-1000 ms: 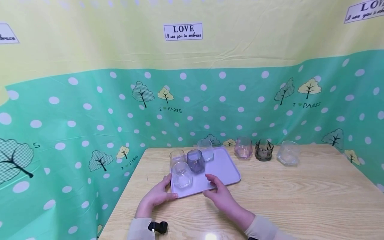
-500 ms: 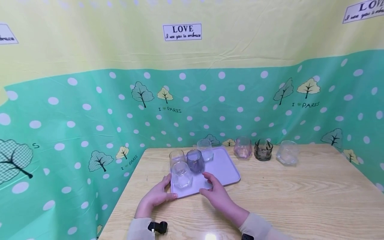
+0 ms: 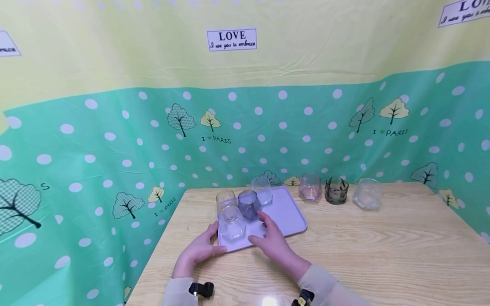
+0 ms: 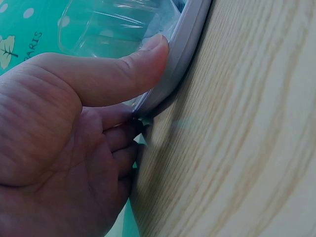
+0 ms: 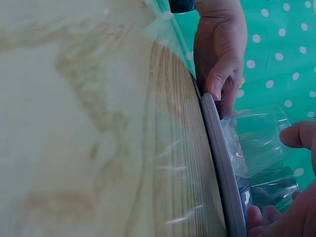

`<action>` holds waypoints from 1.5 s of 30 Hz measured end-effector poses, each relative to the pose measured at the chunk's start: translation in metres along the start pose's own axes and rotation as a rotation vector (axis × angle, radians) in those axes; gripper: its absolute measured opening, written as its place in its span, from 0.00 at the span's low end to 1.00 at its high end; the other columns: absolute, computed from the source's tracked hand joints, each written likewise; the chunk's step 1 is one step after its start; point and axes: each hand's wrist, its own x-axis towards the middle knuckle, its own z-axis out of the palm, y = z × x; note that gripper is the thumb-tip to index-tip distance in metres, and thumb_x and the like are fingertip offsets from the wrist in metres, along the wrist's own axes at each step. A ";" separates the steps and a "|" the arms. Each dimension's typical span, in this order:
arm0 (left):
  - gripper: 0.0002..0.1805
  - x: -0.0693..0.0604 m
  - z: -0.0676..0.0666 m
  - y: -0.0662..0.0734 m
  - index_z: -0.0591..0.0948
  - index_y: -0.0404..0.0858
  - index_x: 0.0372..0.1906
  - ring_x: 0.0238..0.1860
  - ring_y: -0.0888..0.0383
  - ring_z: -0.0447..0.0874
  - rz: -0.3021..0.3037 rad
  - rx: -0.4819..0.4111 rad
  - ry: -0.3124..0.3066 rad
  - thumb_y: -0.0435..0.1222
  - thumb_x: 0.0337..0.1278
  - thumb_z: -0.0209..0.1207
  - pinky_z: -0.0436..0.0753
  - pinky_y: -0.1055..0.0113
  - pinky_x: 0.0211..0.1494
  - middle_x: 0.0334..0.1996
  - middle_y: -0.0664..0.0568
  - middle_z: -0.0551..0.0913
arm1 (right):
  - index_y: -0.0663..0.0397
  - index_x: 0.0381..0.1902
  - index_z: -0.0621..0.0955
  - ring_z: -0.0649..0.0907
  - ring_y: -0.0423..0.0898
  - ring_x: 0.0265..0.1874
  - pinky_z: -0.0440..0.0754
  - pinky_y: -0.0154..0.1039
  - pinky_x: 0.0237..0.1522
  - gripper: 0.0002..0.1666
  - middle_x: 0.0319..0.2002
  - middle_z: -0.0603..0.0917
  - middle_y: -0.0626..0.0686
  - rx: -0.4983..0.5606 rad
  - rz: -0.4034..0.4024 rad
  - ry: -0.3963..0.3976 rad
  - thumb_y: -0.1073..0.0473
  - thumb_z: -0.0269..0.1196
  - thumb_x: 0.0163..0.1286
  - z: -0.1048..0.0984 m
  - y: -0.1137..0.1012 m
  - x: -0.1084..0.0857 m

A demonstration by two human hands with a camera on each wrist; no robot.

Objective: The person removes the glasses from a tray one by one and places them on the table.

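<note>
A pale lilac tray (image 3: 285,214) lies on the table with several drinking glasses upright on its left half. My left hand (image 3: 200,248) holds its near left corner; in the left wrist view the thumb (image 4: 126,76) presses on the rim, fingers round the side. Over the tray's front edge my right hand (image 3: 273,242) has thumb and fingers spread, holding nothing. Its fingertips come close to the grey-purple glass (image 3: 248,205); contact is hard to tell. The clear glass (image 3: 232,229) stands in front, an amber-tinted glass (image 3: 225,198) behind it, another clear tumbler (image 3: 263,192) at the back.
Right of the tray, in a row along the far side of the wooden table (image 3: 383,246), stand a pink-tinted glass (image 3: 310,190), a dark smoky glass (image 3: 337,193) and a clear faceted glass (image 3: 367,196). A green dotted cloth (image 3: 283,140) hangs behind the table.
My right hand has moved left and slightly forward over the tray, towards the grey-purple glass. The left hand stays at the tray's corner, and the glasses have not moved.
</note>
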 end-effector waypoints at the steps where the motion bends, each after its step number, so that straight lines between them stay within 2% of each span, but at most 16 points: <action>1: 0.60 0.000 0.000 0.000 0.58 0.29 0.83 0.83 0.32 0.51 0.000 0.000 0.001 0.43 0.52 0.79 0.53 0.36 0.83 0.83 0.31 0.56 | 0.60 0.82 0.64 0.69 0.68 0.75 0.76 0.64 0.71 0.54 0.78 0.68 0.67 -0.001 -0.005 0.002 0.60 0.76 0.63 0.001 0.000 0.001; 6: 0.59 -0.001 0.000 -0.001 0.58 0.29 0.84 0.83 0.33 0.51 0.000 -0.003 -0.002 0.43 0.52 0.79 0.53 0.36 0.83 0.83 0.31 0.56 | 0.60 0.81 0.65 0.71 0.71 0.73 0.76 0.66 0.70 0.54 0.75 0.69 0.72 0.005 -0.032 -0.010 0.61 0.77 0.61 0.008 -0.001 0.005; 12: 0.60 0.000 -0.001 -0.001 0.57 0.29 0.84 0.83 0.33 0.52 0.013 -0.004 -0.004 0.44 0.52 0.79 0.53 0.36 0.83 0.83 0.31 0.56 | 0.58 0.80 0.68 0.74 0.68 0.71 0.73 0.66 0.72 0.54 0.73 0.74 0.67 -0.010 -0.065 -0.073 0.58 0.79 0.58 0.021 0.000 0.008; 15: 0.60 -0.001 -0.001 -0.001 0.58 0.29 0.84 0.83 0.32 0.52 0.015 -0.004 -0.004 0.44 0.52 0.79 0.54 0.36 0.83 0.82 0.31 0.57 | 0.57 0.80 0.69 0.74 0.66 0.71 0.70 0.65 0.75 0.55 0.72 0.75 0.65 -0.020 -0.067 -0.079 0.57 0.80 0.57 0.029 0.003 0.011; 24: 0.60 0.000 -0.004 0.002 0.57 0.28 0.83 0.83 0.31 0.52 0.025 -0.006 -0.003 0.43 0.52 0.79 0.54 0.35 0.83 0.82 0.31 0.57 | 0.57 0.79 0.70 0.73 0.66 0.73 0.68 0.64 0.77 0.54 0.72 0.75 0.65 -0.014 -0.043 -0.029 0.55 0.81 0.58 0.042 0.001 0.020; 33: 0.60 0.001 -0.003 0.001 0.57 0.29 0.84 0.83 0.32 0.52 0.019 -0.012 -0.007 0.43 0.52 0.79 0.55 0.35 0.83 0.83 0.32 0.56 | 0.55 0.78 0.71 0.76 0.65 0.70 0.71 0.64 0.74 0.54 0.70 0.76 0.65 -0.048 -0.024 0.034 0.54 0.83 0.57 0.054 0.000 0.025; 45: 0.59 -0.001 -0.003 0.001 0.59 0.30 0.84 0.83 0.31 0.52 0.023 -0.016 -0.007 0.42 0.51 0.79 0.54 0.35 0.83 0.83 0.31 0.56 | 0.58 0.79 0.69 0.76 0.67 0.68 0.74 0.68 0.70 0.56 0.73 0.73 0.67 -0.013 -0.068 0.076 0.57 0.82 0.57 0.064 -0.003 0.023</action>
